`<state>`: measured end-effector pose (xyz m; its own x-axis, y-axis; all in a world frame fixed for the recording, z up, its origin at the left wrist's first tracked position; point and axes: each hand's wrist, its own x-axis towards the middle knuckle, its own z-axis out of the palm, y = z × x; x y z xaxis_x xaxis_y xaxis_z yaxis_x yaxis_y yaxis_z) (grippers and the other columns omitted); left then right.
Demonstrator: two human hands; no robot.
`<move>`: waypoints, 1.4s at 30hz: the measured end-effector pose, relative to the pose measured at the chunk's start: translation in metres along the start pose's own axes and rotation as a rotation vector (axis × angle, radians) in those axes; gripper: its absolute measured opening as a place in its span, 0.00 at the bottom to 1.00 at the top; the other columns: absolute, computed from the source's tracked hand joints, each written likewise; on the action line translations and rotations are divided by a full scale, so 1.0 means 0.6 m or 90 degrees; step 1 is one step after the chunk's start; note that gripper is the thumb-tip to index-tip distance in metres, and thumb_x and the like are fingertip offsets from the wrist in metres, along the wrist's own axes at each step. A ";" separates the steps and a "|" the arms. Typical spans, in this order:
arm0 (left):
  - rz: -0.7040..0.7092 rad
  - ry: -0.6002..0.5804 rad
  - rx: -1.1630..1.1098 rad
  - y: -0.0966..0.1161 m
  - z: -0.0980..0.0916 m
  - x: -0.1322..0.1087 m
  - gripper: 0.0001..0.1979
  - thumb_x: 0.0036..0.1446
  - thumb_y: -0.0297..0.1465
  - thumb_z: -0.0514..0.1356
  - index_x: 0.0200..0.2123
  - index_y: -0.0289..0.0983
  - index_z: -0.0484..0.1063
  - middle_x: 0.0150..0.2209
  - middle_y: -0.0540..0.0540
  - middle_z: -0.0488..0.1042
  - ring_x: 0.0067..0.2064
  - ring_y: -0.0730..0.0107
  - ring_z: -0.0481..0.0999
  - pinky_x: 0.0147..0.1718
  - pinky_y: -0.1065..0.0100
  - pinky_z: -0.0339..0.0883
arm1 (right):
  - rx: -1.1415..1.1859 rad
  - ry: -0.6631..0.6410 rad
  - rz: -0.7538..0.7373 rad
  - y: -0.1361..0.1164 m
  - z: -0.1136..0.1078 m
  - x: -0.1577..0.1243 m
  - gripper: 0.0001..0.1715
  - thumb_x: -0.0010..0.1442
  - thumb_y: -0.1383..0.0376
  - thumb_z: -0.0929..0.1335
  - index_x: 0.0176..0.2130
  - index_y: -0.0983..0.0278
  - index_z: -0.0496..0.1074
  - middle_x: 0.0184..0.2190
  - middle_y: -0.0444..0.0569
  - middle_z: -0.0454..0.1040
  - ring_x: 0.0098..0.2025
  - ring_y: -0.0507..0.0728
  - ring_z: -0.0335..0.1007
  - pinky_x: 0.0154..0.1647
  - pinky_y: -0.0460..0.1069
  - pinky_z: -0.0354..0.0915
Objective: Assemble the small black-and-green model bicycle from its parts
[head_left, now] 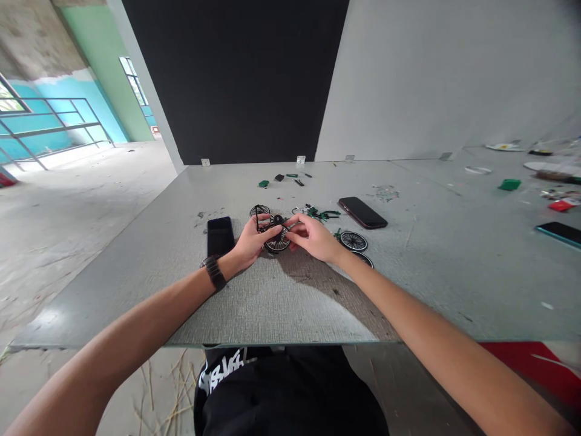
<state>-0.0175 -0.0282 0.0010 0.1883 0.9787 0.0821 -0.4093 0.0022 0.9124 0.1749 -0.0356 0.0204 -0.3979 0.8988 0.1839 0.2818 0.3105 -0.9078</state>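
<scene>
Between my two hands is a small black model bicycle [278, 238] with spoked wheels, held just above the table. My left hand [252, 241], with a dark watch on its wrist, is closed on the bicycle's left side, thumb pressed along it. The fingertips of my right hand [311, 236] pinch at the bicycle's right side; exactly which part they grip is hidden. To the right of my right hand lie loose spoked wheels [353, 241], one partly covered by my forearm. Green and black model parts [323, 213] lie just beyond my right hand.
A dark phone [220, 236] lies beside my left hand, and another phone [363, 212] is at the right. Small green and black pieces [279, 178] are scattered near the back panel [245, 79]. Farther right are a green piece [510, 184] and a teal-edged phone [560, 232].
</scene>
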 end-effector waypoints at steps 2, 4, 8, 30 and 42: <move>-0.004 0.016 0.019 0.003 -0.001 0.000 0.25 0.49 0.28 0.73 0.48 0.35 0.67 0.38 0.46 0.77 0.37 0.69 0.78 0.39 0.65 0.71 | -0.003 0.013 -0.012 0.000 0.000 0.001 0.11 0.63 0.61 0.70 0.44 0.59 0.66 0.30 0.44 0.77 0.28 0.55 0.77 0.34 0.53 0.76; -0.003 0.021 0.038 0.005 -0.001 0.000 0.25 0.49 0.28 0.73 0.47 0.35 0.68 0.36 0.46 0.78 0.36 0.69 0.78 0.38 0.65 0.70 | 0.008 0.022 -0.014 0.000 0.001 0.001 0.11 0.63 0.61 0.70 0.45 0.59 0.66 0.31 0.45 0.77 0.28 0.55 0.77 0.34 0.54 0.77; -0.007 0.026 0.052 0.007 -0.002 0.002 0.23 0.48 0.30 0.74 0.45 0.33 0.72 0.36 0.45 0.79 0.35 0.69 0.77 0.36 0.66 0.69 | 0.032 0.044 -0.001 -0.004 0.003 0.000 0.14 0.62 0.59 0.70 0.46 0.58 0.66 0.34 0.46 0.78 0.29 0.55 0.77 0.34 0.55 0.78; -0.017 -0.082 0.035 0.009 -0.003 0.003 0.14 0.50 0.35 0.73 0.34 0.31 0.79 0.32 0.44 0.79 0.32 0.71 0.75 0.35 0.68 0.68 | -0.019 0.098 -0.047 -0.010 -0.003 0.001 0.14 0.63 0.56 0.69 0.46 0.61 0.70 0.34 0.46 0.76 0.28 0.54 0.73 0.31 0.52 0.72; 0.010 -0.058 0.063 0.008 -0.008 0.005 0.14 0.48 0.36 0.74 0.34 0.32 0.79 0.32 0.46 0.78 0.31 0.74 0.73 0.32 0.69 0.67 | -0.069 0.133 -0.062 -0.018 -0.004 -0.001 0.15 0.64 0.55 0.68 0.45 0.61 0.73 0.35 0.46 0.74 0.27 0.52 0.71 0.30 0.50 0.69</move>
<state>-0.0229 -0.0242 0.0036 0.2650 0.9557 0.1284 -0.3236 -0.0373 0.9455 0.1741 -0.0387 0.0311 -0.2423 0.9040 0.3521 0.3481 0.4198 -0.8382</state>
